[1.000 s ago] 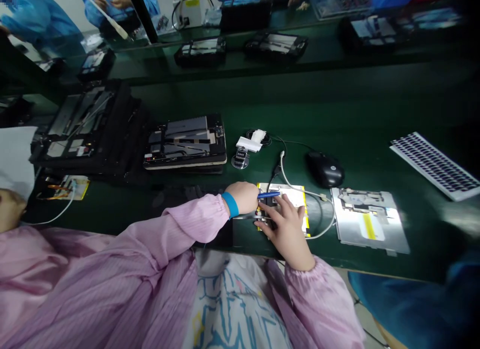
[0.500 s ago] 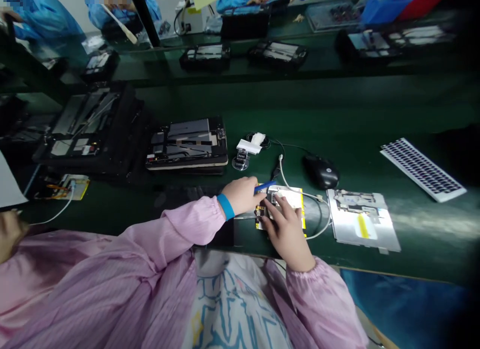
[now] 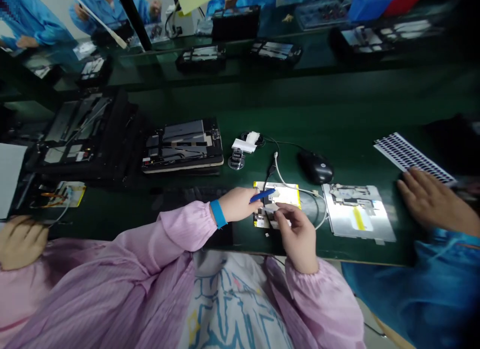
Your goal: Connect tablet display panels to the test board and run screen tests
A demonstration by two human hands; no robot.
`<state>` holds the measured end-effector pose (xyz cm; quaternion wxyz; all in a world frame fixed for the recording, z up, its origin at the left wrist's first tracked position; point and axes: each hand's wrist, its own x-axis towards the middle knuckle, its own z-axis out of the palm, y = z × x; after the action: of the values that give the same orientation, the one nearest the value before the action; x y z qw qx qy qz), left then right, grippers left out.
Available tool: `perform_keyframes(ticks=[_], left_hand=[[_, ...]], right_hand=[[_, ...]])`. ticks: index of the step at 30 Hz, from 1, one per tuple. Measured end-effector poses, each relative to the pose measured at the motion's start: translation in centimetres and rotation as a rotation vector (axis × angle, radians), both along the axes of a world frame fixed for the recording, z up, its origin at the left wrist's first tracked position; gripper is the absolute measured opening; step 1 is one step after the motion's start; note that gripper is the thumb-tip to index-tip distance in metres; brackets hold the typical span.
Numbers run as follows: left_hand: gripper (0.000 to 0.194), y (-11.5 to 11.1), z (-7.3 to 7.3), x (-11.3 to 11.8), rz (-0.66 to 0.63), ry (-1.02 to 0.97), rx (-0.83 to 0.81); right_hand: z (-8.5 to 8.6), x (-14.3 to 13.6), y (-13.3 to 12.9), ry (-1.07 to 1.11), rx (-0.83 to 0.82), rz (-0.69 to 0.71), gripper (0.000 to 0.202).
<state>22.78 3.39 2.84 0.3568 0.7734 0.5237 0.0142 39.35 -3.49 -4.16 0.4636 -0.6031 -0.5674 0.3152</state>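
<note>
My left hand (image 3: 238, 205), with a blue band at its wrist, is closed round a blue pen-like tool (image 3: 264, 194) over the left part of a white and yellow-edged board (image 3: 290, 195). My right hand (image 3: 300, 234) is at the board's lower right, thumb and fingers pinched together; what they hold is too small to make out. A white cable (image 3: 282, 176) curves round the board's right side. Beside it lies a silver metal plate (image 3: 347, 224) with a yellow strip.
A black mouse (image 3: 317, 167) and a clear round stand (image 3: 236, 160) are behind the board. Opened devices (image 3: 183, 144) are stacked left. Another person's hand (image 3: 438, 199) rests by a sheet of labels (image 3: 416, 156) at right; another hand (image 3: 22, 241) is at far left.
My right hand has drawn back from the board and its fingers have come together. A person's hand in a blue sleeve has appeared at the right. The view has shifted slightly.
</note>
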Motion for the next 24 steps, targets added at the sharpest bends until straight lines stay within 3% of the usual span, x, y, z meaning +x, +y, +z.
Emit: perform_keyframes(ticks=[3,6,24], left_hand=[[0.022,-0.1,-0.5,-0.2,-0.016,0.170,0.111],[0.024,-0.4,-0.8,-0.1,-0.027,0.248,0.141],[0.027,-0.5,-0.8,0.1,-0.047,0.304,0.115]], right_hand=[[-0.7,0.1,0.1,-0.255,0.157,0.076,0.020],[-1.3,0.1,0.0,-0.395,0.201,0.179,0.021],[-1.9,-0.3,-0.6,-0.680,0.278,0.196,0.024]])
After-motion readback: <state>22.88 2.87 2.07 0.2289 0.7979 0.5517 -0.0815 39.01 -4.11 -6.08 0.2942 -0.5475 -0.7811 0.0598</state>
